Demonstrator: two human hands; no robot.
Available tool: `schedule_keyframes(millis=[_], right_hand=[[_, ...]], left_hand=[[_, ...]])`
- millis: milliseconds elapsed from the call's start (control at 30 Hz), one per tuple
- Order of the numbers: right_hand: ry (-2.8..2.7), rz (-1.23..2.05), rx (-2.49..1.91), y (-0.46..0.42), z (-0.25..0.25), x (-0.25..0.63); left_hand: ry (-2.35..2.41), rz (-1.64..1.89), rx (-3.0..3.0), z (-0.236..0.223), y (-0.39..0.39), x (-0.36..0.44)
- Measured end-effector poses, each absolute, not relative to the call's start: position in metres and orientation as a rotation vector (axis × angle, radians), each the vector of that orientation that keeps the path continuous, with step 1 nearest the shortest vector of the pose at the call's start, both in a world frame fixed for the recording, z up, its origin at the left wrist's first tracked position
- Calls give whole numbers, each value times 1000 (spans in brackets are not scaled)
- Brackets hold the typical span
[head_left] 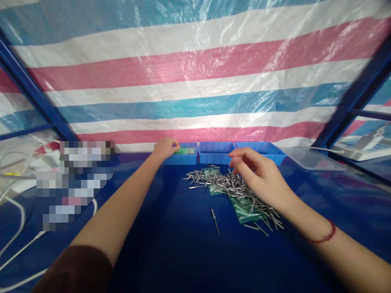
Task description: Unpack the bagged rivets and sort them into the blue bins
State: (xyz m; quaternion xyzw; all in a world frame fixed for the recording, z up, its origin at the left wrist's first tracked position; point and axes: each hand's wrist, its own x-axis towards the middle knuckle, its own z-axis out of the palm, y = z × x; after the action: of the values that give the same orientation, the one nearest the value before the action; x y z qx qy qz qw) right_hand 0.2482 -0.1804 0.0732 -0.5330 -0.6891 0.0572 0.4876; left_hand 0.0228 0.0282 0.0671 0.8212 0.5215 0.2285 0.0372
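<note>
My left hand [166, 148] reaches to the left blue bin [180, 159], its fingers bent together over the bin's rim. Whatever those fingertips may hold is too small to make out. Inside that bin lie a green bag [183, 149] and some small metal pieces [191, 151]. Above a heap of pop rivets [226, 183] hovers my right hand [259, 173], thumb and forefinger drawn close in a pinch. Anything between them cannot be seen clearly. Green plastic bags [244, 209] lie partly under the rivets. One single rivet [215, 221] rests apart, nearer to me.
A middle blue bin [214, 158] and a right blue bin [277, 154] continue the row. Beside them lies a clear plastic lid [316, 158]. White cables [21, 215] run along the left. Behind hangs a striped plastic sheet [195, 73] between blue metal posts [360, 89].
</note>
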Motion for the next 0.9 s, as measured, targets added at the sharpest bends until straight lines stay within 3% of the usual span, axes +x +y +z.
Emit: schedule_keyframes(millis=[200, 500, 900], right_hand=[[-2273, -109, -1295, -177, 59, 247], [-2496, -336, -1303, -172, 42, 239], [-2518, -372, -1141, -169, 40, 237]], left_hand=[[1434, 806, 2696, 76, -7, 41], [518, 584, 2707, 38, -90, 56], [469, 674, 2688, 16, -88, 47]])
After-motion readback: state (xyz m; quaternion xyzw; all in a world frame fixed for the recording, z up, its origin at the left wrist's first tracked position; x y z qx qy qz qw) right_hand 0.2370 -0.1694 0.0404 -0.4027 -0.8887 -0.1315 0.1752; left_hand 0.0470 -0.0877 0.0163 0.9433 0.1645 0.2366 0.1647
